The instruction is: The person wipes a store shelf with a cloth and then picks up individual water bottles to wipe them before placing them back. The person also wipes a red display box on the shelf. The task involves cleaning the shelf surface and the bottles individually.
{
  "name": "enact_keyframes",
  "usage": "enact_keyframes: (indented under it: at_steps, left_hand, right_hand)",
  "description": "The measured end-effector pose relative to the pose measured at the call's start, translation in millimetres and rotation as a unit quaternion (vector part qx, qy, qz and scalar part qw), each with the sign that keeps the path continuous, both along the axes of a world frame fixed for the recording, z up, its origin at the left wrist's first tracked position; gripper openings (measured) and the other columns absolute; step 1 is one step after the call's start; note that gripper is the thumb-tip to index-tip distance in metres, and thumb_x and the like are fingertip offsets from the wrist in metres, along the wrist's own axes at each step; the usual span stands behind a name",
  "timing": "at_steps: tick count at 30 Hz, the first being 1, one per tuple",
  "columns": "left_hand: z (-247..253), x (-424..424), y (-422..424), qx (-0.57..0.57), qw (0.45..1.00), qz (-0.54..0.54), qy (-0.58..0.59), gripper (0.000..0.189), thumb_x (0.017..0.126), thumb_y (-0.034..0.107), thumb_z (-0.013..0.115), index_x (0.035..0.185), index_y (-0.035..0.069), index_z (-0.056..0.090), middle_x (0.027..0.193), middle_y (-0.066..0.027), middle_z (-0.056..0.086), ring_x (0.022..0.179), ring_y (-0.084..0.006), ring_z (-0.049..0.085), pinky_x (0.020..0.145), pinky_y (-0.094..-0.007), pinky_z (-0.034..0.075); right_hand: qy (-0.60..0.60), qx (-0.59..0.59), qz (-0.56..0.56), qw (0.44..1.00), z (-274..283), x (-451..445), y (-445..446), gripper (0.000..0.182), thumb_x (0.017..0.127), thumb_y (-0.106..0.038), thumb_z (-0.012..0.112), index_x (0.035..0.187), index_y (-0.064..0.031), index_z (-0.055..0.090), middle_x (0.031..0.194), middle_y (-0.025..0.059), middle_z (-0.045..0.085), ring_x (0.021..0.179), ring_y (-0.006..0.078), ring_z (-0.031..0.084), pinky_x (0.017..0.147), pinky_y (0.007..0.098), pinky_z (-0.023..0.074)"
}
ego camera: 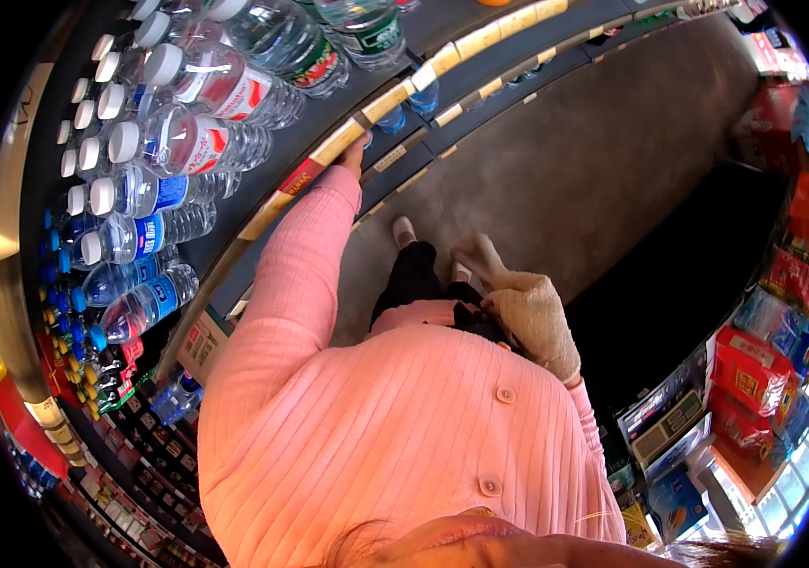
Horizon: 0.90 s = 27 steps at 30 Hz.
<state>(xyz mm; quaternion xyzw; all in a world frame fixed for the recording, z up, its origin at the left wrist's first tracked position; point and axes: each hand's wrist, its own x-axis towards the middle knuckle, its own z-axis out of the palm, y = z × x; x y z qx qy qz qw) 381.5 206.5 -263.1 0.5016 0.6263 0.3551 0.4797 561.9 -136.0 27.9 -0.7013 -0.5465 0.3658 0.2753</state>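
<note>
My left hand (pixel 353 157) reaches past the price-tag edge (pixel 330 147) of a dark shelf, toward the level below. Its fingers are mostly hidden, and close by is a small blue part of a bottle (pixel 367 140); whether I grip it cannot be told. More blue-tinted water bottles (pixel 392 119) show on that lower level. My right hand (pixel 477 257), slightly blurred, hangs over the floor before my legs with nothing seen in it. A beige fuzzy sleeve cover (pixel 536 319) wraps the right forearm. Above the left arm, plastic water bottles (pixel 199 145) with white caps stand in rows.
Larger bottles with green labels (pixel 369 32) stand further along the upper shelf. Blue-capped bottles (pixel 156 302) are nearer to me. Grey floor (pixel 589 142) runs along the shelves. Across the aisle are red packages (pixel 752 369) and stacked boxes (pixel 667 426). A cardboard box (pixel 202 346) sits low at left.
</note>
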Motion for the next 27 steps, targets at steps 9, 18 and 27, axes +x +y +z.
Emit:
enact_keyframes:
  at_steps: [9,18,27]
  left_hand:
    - [-5,-48,-63,0.068,0.997,-0.035,0.027,0.071,0.068,0.019,0.087,0.128,0.003,0.052,0.12,-0.0131,0.063,0.111,-0.0251,0.061,0.097,-0.0376,0.046]
    - [131,-116,-238,0.116,0.988,-0.098,0.006,0.074,0.065,0.027,0.089,0.127,0.007,0.053,0.117,-0.0134,0.064,0.111,-0.0252,0.062,0.094,-0.0387,0.049]
    - [276,-115,-329,0.149,0.981,-0.12,-0.037,0.081,0.06,0.026,0.087,0.129,0.006,0.05,0.118,-0.0179,0.065,0.111,-0.0323,0.064,0.093,-0.0399,0.05]
  right_hand:
    - [-0.007,0.027,0.099,0.995,5,-27,32,0.016,0.066,0.002,0.067,0.081,0.0022,0.07,0.084,0.0167,0.067,0.075,0.0296,0.066,0.068,0.0332,0.0537]
    - [0.139,0.117,0.148,0.972,42,-71,56,0.02,0.072,0.001,0.062,0.091,0.0013,0.067,0.085,0.0164,0.064,0.073,0.0289,0.06,0.068,0.0332,0.0512]
    - [0.28,0.059,0.214,0.934,91,-143,18,0.024,0.078,0.001,0.056,0.101,0.0003,0.064,0.085,0.016,0.061,0.07,0.0281,0.055,0.068,0.0332,0.0488]
